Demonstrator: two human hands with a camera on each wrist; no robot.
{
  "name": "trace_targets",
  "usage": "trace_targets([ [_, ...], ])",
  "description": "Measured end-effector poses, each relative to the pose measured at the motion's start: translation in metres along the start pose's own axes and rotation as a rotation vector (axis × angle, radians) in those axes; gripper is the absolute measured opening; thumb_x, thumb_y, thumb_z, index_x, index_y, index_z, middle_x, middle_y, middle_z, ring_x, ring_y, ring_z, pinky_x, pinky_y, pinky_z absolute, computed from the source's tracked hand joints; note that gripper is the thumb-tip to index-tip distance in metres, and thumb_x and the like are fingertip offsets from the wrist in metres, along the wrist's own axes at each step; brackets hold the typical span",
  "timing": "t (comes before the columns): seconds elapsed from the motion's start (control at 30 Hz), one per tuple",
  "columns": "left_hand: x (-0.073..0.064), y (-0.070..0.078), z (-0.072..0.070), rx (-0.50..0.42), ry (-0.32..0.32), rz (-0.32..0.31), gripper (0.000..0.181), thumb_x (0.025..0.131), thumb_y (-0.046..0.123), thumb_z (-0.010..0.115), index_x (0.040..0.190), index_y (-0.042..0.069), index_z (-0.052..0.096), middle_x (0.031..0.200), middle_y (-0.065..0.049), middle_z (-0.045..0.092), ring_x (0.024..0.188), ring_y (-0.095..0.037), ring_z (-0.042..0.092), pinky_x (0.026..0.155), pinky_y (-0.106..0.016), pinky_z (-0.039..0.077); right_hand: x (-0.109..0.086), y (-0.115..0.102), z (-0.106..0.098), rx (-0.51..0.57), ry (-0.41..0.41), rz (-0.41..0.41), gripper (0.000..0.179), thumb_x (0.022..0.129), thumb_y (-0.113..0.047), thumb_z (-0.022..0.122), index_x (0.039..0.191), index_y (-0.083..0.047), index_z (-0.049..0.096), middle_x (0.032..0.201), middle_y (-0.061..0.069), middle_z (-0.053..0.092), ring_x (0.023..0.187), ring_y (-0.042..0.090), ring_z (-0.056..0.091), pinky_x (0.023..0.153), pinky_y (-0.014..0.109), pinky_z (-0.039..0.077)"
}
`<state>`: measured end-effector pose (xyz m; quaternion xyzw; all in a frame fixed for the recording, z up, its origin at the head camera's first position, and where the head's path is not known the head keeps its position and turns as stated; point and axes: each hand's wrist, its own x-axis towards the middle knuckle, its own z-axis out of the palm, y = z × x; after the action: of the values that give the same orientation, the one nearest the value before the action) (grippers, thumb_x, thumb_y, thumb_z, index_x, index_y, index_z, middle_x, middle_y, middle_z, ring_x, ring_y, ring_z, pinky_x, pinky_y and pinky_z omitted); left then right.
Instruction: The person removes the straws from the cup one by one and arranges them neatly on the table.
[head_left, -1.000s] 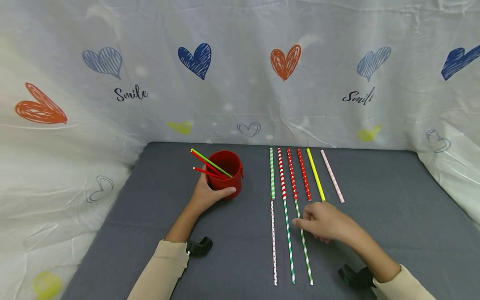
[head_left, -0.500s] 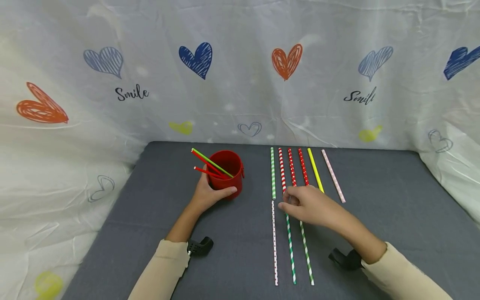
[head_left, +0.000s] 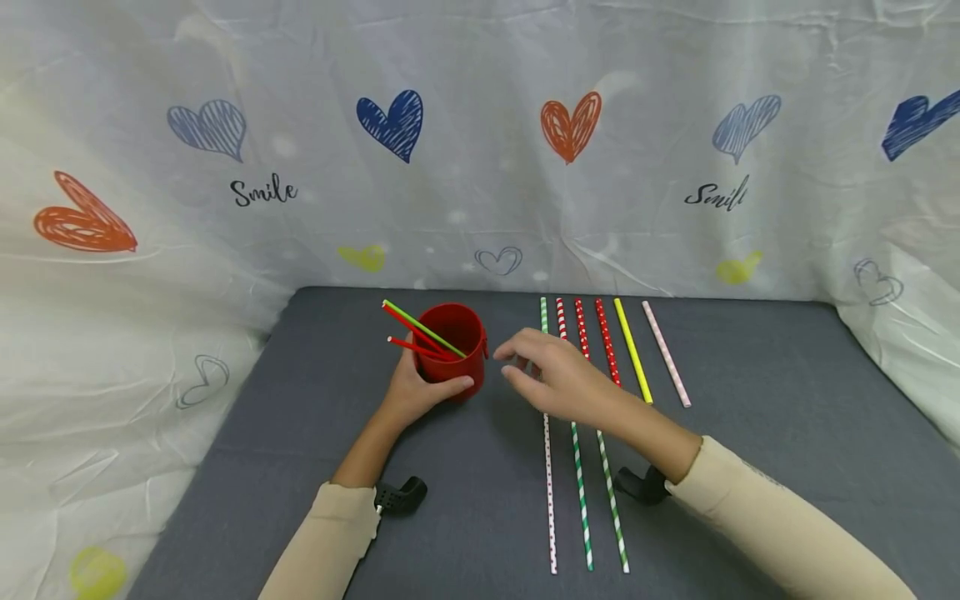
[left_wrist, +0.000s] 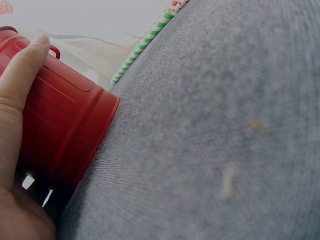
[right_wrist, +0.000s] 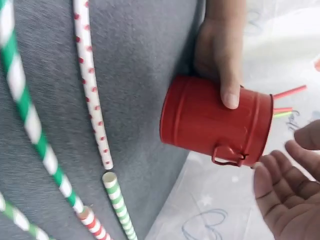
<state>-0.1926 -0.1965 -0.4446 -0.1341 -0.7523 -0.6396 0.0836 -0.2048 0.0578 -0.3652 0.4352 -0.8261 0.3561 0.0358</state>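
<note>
A red metal bucket (head_left: 452,333) stands upright at the left of the table, with two red straws and a green straw (head_left: 423,325) leaning out over its rim. My left hand (head_left: 420,387) grips the bucket's side, the thumb across its front. Just right of the bucket hovers my right hand (head_left: 551,375), fingers loosely bent and nothing between them; in the right wrist view its fingertips come close to the rim and small handle. Beneath the right hand lie a light green striped straw (right_wrist: 119,205) and a white straw with red dots (right_wrist: 92,90), end to end.
Green-and-white striped straws (head_left: 581,500) lie in the near row. Farther back are red dotted straws (head_left: 606,337), a yellow straw (head_left: 633,350) and a pink straw (head_left: 666,354). A white cloth with printed hearts (head_left: 480,167) hangs behind the grey table (head_left: 765,400).
My right hand has moved left from over the straws to beside the bucket, and its fingers have loosened. The left hand and bucket have stayed in place.
</note>
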Motion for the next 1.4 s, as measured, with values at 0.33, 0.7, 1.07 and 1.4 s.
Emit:
trace_targets([
  [0.33, -0.001, 0.000, 0.000, 0.021, 0.000, -0.041, 0.088, 0.079, 0.003, 0.083, 0.149, 0.005, 0.030, 0.141, -0.012, 0.048, 0.121, -0.024, 0.052, 0.096, -0.041, 0.049, 0.044, 0.000, 0.012, -0.057, 0.078, -0.164, 0.017, 0.093, -0.005, 0.068, 0.110, -0.004, 0.070, 0.107, 0.006, 0.067, 0.092, 0.017, 0.060, 0.078, 0.028, 0.052],
  [0.7, -0.001, 0.002, -0.001, 0.026, -0.002, -0.063, 0.084, 0.080, 0.005, 0.084, 0.146, 0.005, 0.032, 0.137, -0.011, 0.050, 0.120, -0.026, 0.053, 0.095, -0.039, 0.050, 0.085, -0.008, 0.025, -0.294, 0.020, -0.283, 0.019, 0.094, -0.002, 0.065, 0.111, 0.003, 0.070, 0.107, 0.010, 0.069, 0.099, 0.025, 0.061, 0.086, 0.033, 0.052],
  [1.07, -0.001, 0.005, -0.001, 0.050, 0.000, -0.101, 0.080, 0.081, 0.006, 0.083, 0.143, 0.003, 0.034, 0.134, -0.013, 0.053, 0.118, -0.026, 0.055, 0.096, -0.043, 0.049, 0.102, -0.012, 0.042, -0.311, -0.217, 0.021, 0.013, 0.097, -0.005, 0.061, 0.106, -0.003, 0.070, 0.086, 0.005, 0.068, 0.073, 0.018, 0.063, 0.068, 0.029, 0.054],
  [1.4, 0.000, 0.006, -0.001, 0.069, 0.002, -0.122, 0.082, 0.081, 0.009, 0.084, 0.145, 0.005, 0.033, 0.134, -0.013, 0.052, 0.118, -0.027, 0.054, 0.096, -0.044, 0.048, 0.114, -0.013, 0.048, -0.321, -0.284, 0.132, 0.008, 0.095, -0.005, 0.064, 0.091, -0.009, 0.069, 0.077, 0.001, 0.063, 0.069, 0.017, 0.060, 0.065, 0.028, 0.052],
])
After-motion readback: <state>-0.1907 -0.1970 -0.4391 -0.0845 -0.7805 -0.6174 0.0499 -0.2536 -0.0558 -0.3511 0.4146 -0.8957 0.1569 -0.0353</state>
